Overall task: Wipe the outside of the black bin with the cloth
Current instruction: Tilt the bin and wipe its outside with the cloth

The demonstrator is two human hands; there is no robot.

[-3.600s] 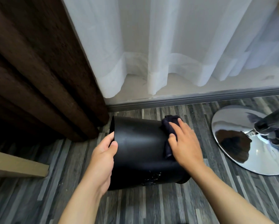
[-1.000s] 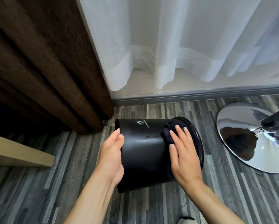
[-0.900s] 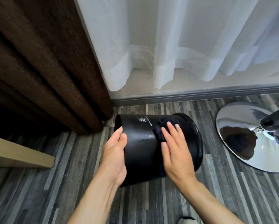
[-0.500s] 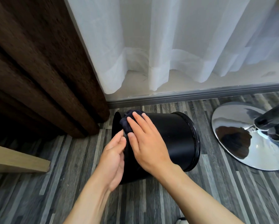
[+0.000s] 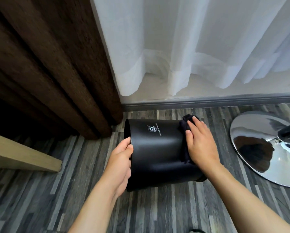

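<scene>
Lying on its side on the floor (image 5: 40, 199), black bin (image 5: 157, 148), left hand (image 5: 119, 165) curled around its 9 o'clock end, right hand (image 5: 201, 145) fingers together flat, pressing cloth (image 5: 184, 125) at 3 o'clock.

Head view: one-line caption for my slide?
Left hand steadies tipped black bin; right hand presses dark cloth against it.

A brown curtain (image 5: 45, 64) hangs upper left, beside a white sheer curtain (image 5: 199, 44). A chrome chair base (image 5: 261, 148) sits right; a wooden board (image 5: 23, 153) lies left.
</scene>
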